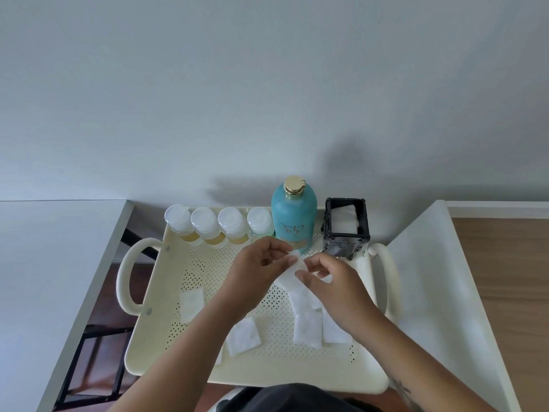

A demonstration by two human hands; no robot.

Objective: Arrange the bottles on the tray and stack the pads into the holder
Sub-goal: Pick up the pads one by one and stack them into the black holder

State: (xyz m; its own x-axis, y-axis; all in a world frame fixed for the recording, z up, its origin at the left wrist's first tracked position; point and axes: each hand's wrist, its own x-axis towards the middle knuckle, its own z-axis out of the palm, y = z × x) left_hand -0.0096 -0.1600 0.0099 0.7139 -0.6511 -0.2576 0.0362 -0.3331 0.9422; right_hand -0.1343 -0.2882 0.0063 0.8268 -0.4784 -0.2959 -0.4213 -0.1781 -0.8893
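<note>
A cream perforated tray (pixel 166 307) holds several small clear bottles with white caps (pixel 205 224) in a row along its far edge. A tall teal bottle with a gold cap (pixel 294 215) stands to their right. A black square holder (pixel 346 227) with white pads inside sits at the far right corner. My left hand (pixel 255 269) and my right hand (pixel 332 281) both pinch one white pad (pixel 292 273) above the tray's middle. Several loose pads lie flat on the tray, such as one at the left (pixel 191 304) and one near the front (pixel 307 328).
The tray has looped handles at the left (pixel 126 275) and right (pixel 389 275). White table surfaces flank it at the left (pixel 44 278) and right (pixel 439 292). A plain wall rises behind. Wood floor shows at the far right.
</note>
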